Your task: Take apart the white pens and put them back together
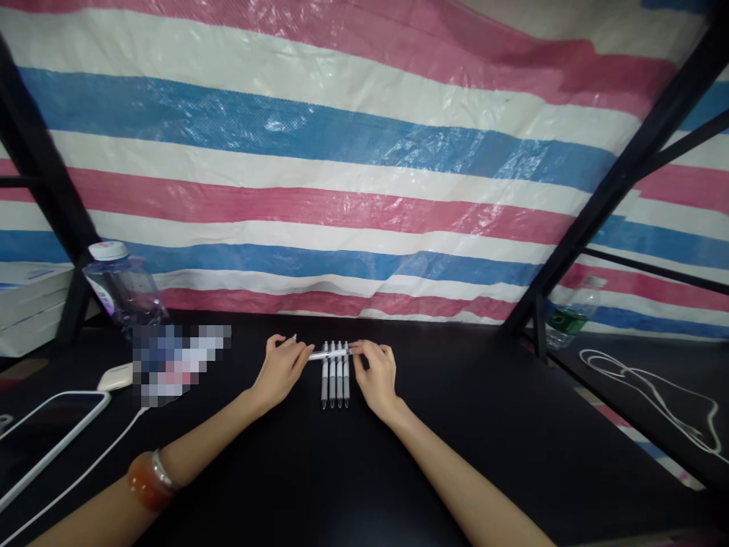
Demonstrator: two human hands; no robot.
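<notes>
Several white-and-grey click pens (336, 384) lie side by side on the black table, their grey grips towards me. A slim whitish, partly clear strip or pen-like piece (330, 354) stretches crosswise over their upper parts. My left hand (282, 368) is closed on its left end, with a small white tip (295, 337) poking out above the fingers. On the other side, my right hand (376, 372) pinches the right end between thumb and fingers. The fingers hide both ends, so its exact kind cannot be made out.
To the left are a large clear bottle (128, 285), a white case (117, 377), a phone-like device (51, 433) and a white cable (85, 475). A green-labelled bottle (569, 319) and a coiled cable (654, 395) lie right, past a black frame post (604, 190). Striped sheeting (342, 175) hangs behind.
</notes>
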